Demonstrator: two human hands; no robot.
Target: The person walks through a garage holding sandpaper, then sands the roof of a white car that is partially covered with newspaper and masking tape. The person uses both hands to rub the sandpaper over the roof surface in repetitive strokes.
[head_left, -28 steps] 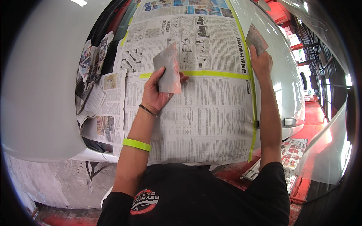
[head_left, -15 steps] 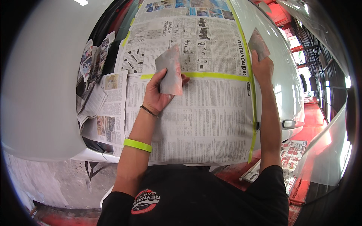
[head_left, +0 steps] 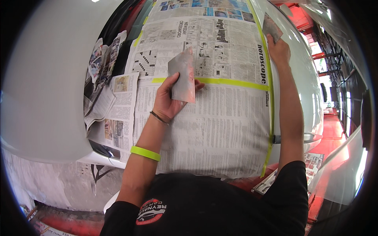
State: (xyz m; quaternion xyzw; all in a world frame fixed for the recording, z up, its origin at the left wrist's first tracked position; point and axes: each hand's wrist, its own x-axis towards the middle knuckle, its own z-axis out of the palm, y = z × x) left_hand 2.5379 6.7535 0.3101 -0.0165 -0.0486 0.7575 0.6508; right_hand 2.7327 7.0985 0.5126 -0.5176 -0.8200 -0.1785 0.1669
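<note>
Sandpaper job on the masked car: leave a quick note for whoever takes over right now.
Left hand holds a grey sandpaper sheet against the newspaper masking, by the yellow-green tape.
Right hand presses a second sandpaper piece on the white car panel beside the taped edge.
Done: newspaper taped over the glass.
Left: how much of the panel has been sanded cannot be told from the head view.

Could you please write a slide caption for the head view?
Left hand holds a grey sanding sheet over taped newspaper masking; right hand presses another grey sheet at the white car body.
</note>
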